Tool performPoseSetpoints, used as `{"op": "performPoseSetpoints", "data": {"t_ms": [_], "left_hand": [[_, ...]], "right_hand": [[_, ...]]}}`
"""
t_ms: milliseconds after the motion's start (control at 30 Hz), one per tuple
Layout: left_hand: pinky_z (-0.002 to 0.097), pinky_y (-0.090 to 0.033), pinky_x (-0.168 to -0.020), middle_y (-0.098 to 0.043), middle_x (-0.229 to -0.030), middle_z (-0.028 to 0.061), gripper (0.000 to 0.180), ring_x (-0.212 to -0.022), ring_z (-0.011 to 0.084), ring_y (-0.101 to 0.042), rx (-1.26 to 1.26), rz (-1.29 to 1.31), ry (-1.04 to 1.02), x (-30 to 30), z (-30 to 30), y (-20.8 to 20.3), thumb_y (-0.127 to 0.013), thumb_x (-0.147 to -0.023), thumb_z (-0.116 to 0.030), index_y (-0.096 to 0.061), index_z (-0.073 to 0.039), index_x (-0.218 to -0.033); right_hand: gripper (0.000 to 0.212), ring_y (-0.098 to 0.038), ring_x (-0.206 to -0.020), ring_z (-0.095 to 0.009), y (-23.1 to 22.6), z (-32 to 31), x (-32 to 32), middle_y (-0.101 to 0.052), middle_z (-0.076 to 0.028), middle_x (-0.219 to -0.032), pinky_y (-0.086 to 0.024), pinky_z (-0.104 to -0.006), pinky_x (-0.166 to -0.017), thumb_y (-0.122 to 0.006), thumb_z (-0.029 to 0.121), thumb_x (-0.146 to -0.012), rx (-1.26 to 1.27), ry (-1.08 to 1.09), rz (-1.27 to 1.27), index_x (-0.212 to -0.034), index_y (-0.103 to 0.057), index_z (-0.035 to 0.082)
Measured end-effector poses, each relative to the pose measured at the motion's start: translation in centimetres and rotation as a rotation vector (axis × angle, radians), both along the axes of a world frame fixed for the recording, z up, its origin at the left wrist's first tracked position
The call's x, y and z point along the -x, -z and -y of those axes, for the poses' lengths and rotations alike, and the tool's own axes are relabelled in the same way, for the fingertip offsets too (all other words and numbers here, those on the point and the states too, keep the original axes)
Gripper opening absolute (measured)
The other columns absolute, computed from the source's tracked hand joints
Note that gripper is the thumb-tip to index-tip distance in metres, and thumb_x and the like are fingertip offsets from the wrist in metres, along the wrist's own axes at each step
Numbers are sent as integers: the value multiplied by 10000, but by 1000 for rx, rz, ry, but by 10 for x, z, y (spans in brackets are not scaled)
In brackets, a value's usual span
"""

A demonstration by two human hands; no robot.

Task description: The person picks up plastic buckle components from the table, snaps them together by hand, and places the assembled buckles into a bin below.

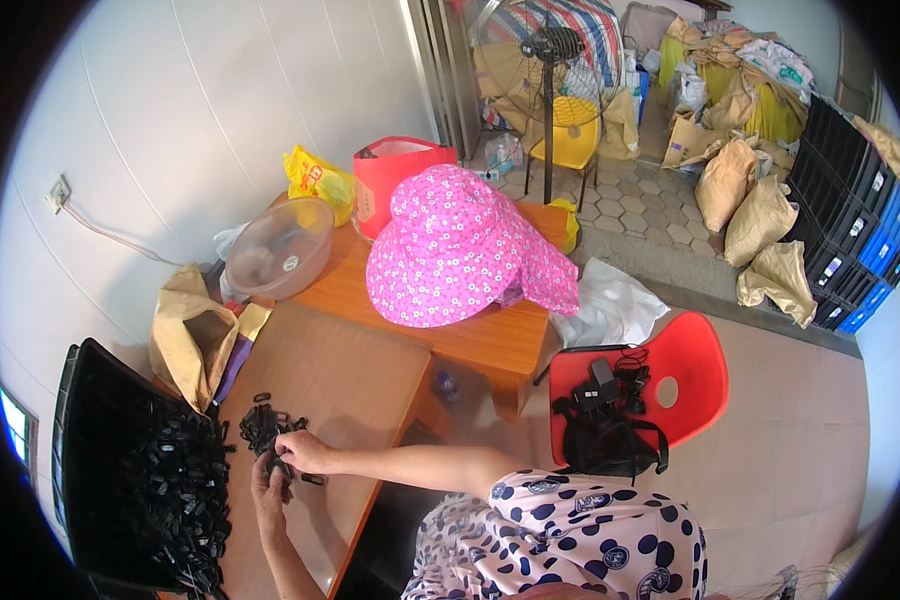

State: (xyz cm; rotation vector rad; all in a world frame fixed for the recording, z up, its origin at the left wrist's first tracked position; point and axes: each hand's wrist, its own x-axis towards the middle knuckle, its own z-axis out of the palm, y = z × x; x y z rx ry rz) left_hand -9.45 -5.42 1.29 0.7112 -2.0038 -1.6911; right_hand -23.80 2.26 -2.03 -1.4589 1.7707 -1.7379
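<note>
R hand [307,453] & L hand [268,485] meet at the fingertips over the tbl [345,365], fingers of both bent inward; can't tell if either is pinching a pc., too small & dark btwn. the fingers. Small blk pcs [258,428] lie in a loose heap right at the hands, mostly just above them in view, w/ one stray pc. [312,480] just below the R hand, nr. the wrist. Big blk bin [100,430] stands L of both hands, nr. the L one, w/ lots more blk bits [185,490] in it. Up & L of the hands: open brown paper bag [185,330], nr. the bin. Further up from the grip: translucent basin [270,270], then yellow bag [320,185] & red bag [370,190]. Pink floral hat [450,245] sits up & R of the hands, on the orange-brown wood tbl. [470,350] adjoining theirs. Well R of the grip: red chair [700,370] w/ blk adapter [600,385], cables & a blk bag [600,445] on the seat.
</note>
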Motion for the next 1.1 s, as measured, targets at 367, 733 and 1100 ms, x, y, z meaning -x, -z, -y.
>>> {"op": "performPoseSetpoints", "data": {"t_ms": [367,733,1100], "left_hand": [[216,-362,-440,-508,-674,-19,192,-522,58,-443,233,122,117,3,-14,13,-530,-949,-122,-545,-34,-1119],[186,-260,-383,-500,-619,-41,337,-456,20,-384,-72,14,-193,7,-9,5,-455,-987,-355,-622,-83,-1097],[206,-244,-371,-454,-551,-64,311,-422,31,-376,-179,-21,-349,-55,15,32,-492,-970,-341,-641,-88,-1073]], "right_hand": [[98,-609,-847,-351,-10,-26,1,-603,-166,-841,-474,-431,-732,-603,29,-795,34,-108,-171,-880,-559,7],[134,-504,-600,-66,5,-37,20,-509,10,-740,-310,-186,-423,-624,120,-897,-105,-525,1265,-979,-525,82],[142,-517,-658,-63,28,-41,-14,-535,41,-766,-354,-205,-472,-638,148,-890,-129,-653,1363,-1004,-563,107]]}}
